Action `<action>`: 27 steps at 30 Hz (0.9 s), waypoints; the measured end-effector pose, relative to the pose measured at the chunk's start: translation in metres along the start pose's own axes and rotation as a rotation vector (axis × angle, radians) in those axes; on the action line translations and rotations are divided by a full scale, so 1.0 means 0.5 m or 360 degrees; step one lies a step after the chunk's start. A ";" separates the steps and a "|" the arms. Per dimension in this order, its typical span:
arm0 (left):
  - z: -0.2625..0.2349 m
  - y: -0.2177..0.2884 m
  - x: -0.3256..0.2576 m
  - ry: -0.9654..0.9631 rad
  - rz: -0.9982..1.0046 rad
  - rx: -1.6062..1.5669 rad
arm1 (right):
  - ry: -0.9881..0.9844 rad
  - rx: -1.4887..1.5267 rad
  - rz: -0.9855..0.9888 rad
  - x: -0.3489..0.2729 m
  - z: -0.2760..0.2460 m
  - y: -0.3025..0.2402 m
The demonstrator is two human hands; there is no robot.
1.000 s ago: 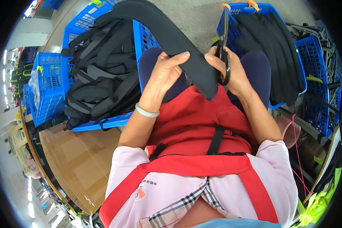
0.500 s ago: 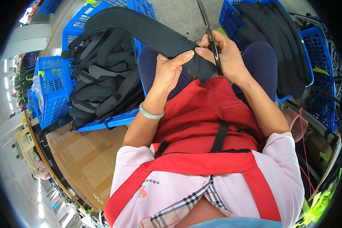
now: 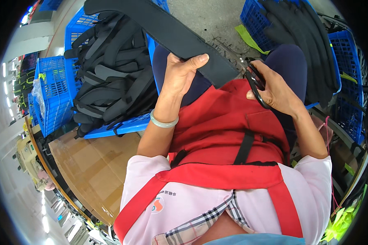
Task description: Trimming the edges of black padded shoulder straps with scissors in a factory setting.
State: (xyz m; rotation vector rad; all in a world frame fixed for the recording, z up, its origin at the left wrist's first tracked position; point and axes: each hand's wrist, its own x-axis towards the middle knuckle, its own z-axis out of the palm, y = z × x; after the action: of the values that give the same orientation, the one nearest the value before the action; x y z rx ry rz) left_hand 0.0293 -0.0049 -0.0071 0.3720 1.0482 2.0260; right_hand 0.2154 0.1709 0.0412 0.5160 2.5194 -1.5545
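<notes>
My left hand grips a long, curved black padded strap, thumb on top and fingers beneath. The strap's squared end lies over my lap, while its rounded end reaches over the crate at the left. In my right hand is a pair of scissors with black handles, held by the loops. Their blades point up and left, close beside the strap's squared end, and are partly hidden by it. I cannot tell whether the blades touch the strap.
A blue crate heaped with black padded straps stands at my left. Another blue crate at the right holds long black pieces. A cardboard box lies near left. Yellow-green strips are on the floor.
My right hand has left the strap's end and moved right, turning the scissors so their blades lie beside it. My left hand still holds the strap, which has shifted slightly.
</notes>
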 end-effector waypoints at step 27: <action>0.000 0.000 -0.008 -0.0026 0.0031 -0.0075 | -0.0042 0.0009 -0.0151 0.023 0.034 0.000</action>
State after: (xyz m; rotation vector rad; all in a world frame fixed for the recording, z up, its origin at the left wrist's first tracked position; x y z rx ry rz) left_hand 0.0317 -0.0078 -0.0069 0.3753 0.9888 2.0579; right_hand 0.2034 0.1586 0.0301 0.3797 2.5554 -1.5892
